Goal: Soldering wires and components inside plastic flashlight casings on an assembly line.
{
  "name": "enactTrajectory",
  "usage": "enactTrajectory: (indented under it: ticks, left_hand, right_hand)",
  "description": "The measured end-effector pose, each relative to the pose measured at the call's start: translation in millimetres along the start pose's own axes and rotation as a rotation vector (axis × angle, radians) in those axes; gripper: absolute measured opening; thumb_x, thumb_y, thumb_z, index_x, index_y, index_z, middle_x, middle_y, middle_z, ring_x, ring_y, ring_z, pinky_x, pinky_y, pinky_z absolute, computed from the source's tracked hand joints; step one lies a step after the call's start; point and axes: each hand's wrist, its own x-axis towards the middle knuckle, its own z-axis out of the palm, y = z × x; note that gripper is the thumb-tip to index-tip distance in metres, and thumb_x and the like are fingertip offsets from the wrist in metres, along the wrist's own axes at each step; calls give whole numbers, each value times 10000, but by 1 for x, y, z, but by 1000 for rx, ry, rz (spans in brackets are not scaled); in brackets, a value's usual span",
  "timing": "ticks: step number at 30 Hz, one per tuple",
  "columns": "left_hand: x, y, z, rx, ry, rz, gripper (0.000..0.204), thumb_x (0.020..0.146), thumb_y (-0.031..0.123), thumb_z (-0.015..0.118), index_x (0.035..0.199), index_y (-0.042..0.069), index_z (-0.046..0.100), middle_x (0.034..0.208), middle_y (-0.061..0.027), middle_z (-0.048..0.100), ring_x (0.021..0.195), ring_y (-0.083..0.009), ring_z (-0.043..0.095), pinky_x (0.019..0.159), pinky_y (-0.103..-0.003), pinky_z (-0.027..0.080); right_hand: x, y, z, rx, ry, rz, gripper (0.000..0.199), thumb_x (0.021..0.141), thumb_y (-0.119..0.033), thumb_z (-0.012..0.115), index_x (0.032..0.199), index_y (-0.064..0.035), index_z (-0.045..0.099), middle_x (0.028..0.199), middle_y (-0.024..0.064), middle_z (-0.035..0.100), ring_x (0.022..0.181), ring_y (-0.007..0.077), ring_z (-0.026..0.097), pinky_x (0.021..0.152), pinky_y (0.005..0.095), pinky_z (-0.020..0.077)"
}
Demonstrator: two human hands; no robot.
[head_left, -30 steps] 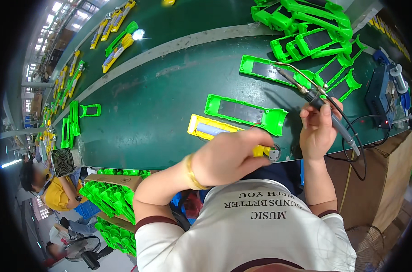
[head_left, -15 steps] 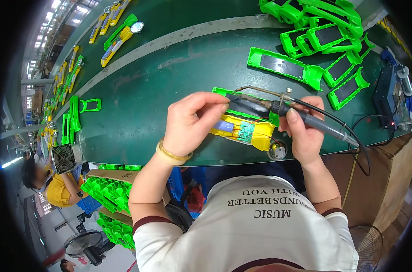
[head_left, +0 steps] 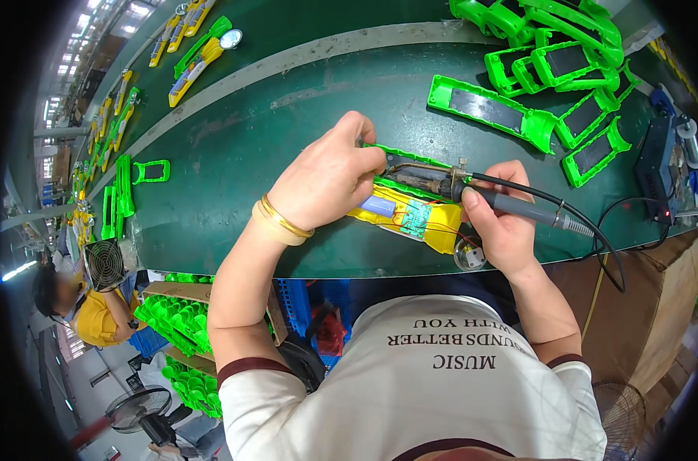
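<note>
My right hand (head_left: 503, 234) grips a soldering iron (head_left: 522, 207) with a thin curved metal tube clamped along it. Its front end points left over a green plastic housing (head_left: 410, 152) with a dark panel. At that housing's left end, my left hand (head_left: 322, 173) is closed with curled fingertips; anything pinched there is hidden. Against the near side of the green housing lies a yellow housing (head_left: 443, 241). It carries a blue cylindrical cell (head_left: 377, 205), a green circuit board (head_left: 416, 218) and thin red wires. A round clear lamp head (head_left: 469, 254) sits at its right end.
Several green housings (head_left: 480, 107) pile up at the far right, beside a dark soldering station (head_left: 655, 165). Yellow and green assemblies (head_left: 199, 69) lie at the far left. A small fan (head_left: 104, 265) stands at the table's left edge, near a person in yellow (head_left: 99, 319).
My left hand has shifted left and turned, its fingers now curled at the housing's end. The soldering iron has moved slightly left and lower, with its front closer to the green housing.
</note>
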Motion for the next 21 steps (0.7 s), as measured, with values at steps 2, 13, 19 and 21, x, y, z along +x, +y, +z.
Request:
enactTrajectory:
  ticks: [2,13,19,21]
  left_hand:
    - [3,3,0,27,-3,2,86,648,5,553,731,22,567,869,-111,444,748,-257,520,657,-328,458]
    - [6,5,0,42,-6,-4,54,643,2,541,679,5,582,827,-124,448,715,-272,526,649,-344,461]
    - [8,2,-1,58,-67,-37,90,630,13,591,719,26,591,839,-84,441,751,-226,505,654,-305,452]
    - [7,2,-3,66,-75,-46,81,640,15,600,721,25,594,839,-83,443,761,-225,507,660,-303,451]
  right_hand:
    - [0,0,0,-10,1,2,232,776,-76,613,868,-31,405,688,3,485,565,12,424,476,166,345]
    - [3,3,3,-134,-14,-59,240,760,-106,640,845,-33,428,673,-22,470,557,2,369,461,160,312]
    - [4,0,3,-103,-11,-50,242,764,-115,637,840,-31,424,667,-19,469,549,4,376,455,165,317]
    - [5,0,3,-127,-26,-33,244,765,-122,636,840,-28,423,673,-14,472,555,7,383,460,165,319]
